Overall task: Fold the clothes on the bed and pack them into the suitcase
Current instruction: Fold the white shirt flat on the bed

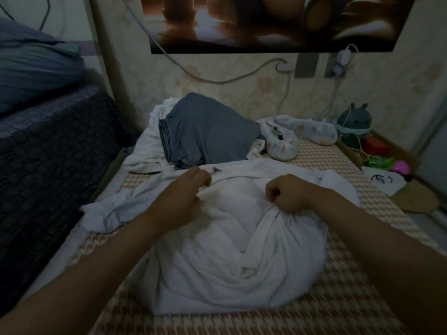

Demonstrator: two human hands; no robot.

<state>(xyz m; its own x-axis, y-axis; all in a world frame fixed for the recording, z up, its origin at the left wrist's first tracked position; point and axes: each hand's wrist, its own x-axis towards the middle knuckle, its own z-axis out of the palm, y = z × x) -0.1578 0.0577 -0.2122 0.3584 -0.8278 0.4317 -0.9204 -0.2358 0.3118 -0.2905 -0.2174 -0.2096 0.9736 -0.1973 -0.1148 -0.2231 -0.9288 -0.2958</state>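
left hand (191, 192): pinching white shirt (232, 250), frame centre
right hand (286, 193): gripping same shirt's fold
grey garment (208, 131): upper centre, on bed (314, 310)

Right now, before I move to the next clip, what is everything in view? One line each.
white shirt: one, white, crumpled, centre front
grey-blue garment: one, grey-blue, behind the white shirt
white garment: one, white, under the grey-blue garment
spotted fabric pieces: two, white with pastel spots, back right
mat: one, beige-and-white check, under the clothes
blanket: one, dark patterned, left
pillow: one, blue, upper left
poster: one, brown, top centre
charger: one, white, below the poster
eared toy: one, dark green, back right
suitcase: none in view
left hand: one, pinches the white shirt near its collar
right hand: one, grips bunched white shirt fabric
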